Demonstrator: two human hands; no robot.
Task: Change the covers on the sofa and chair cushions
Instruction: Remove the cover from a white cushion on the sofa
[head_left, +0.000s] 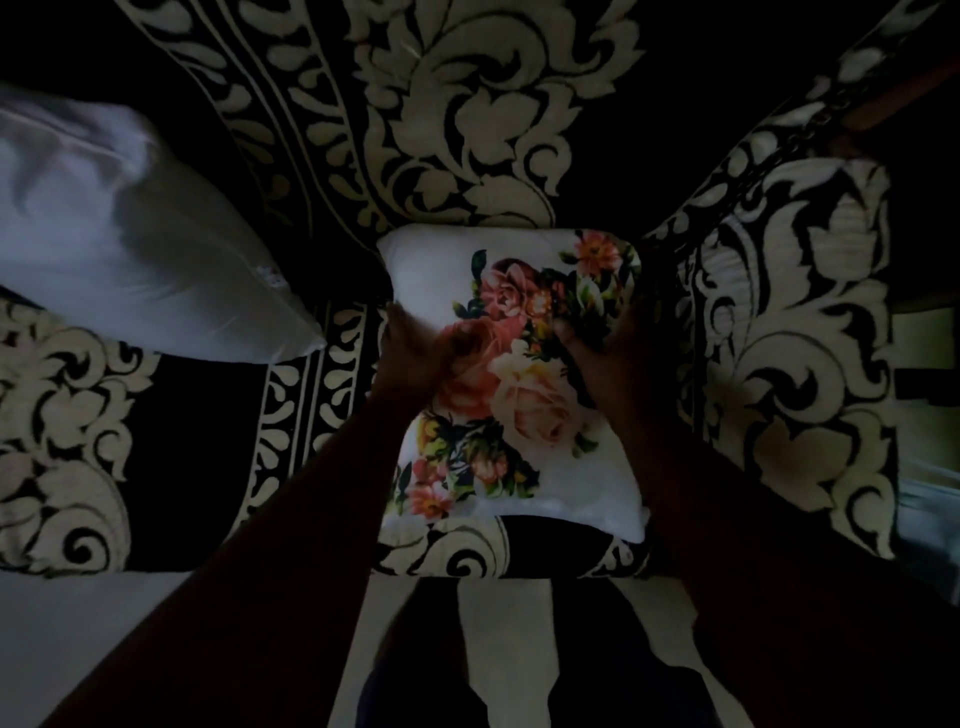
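Dim black-and-cream patterned sofa (467, 104). Left hand (415, 348) and right hand (597, 348) rest on the floral cushion (519, 374); fingers apparently flat, grip indistinct in shadow.

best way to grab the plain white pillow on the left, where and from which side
Take the plain white pillow by its near right corner, coming from the right, beside the floral cushion. That corner tapers to a point over the sofa seat and nothing covers it, so fingers could likely pinch it easily. Both the left hand and right hand are on the floral cushion.
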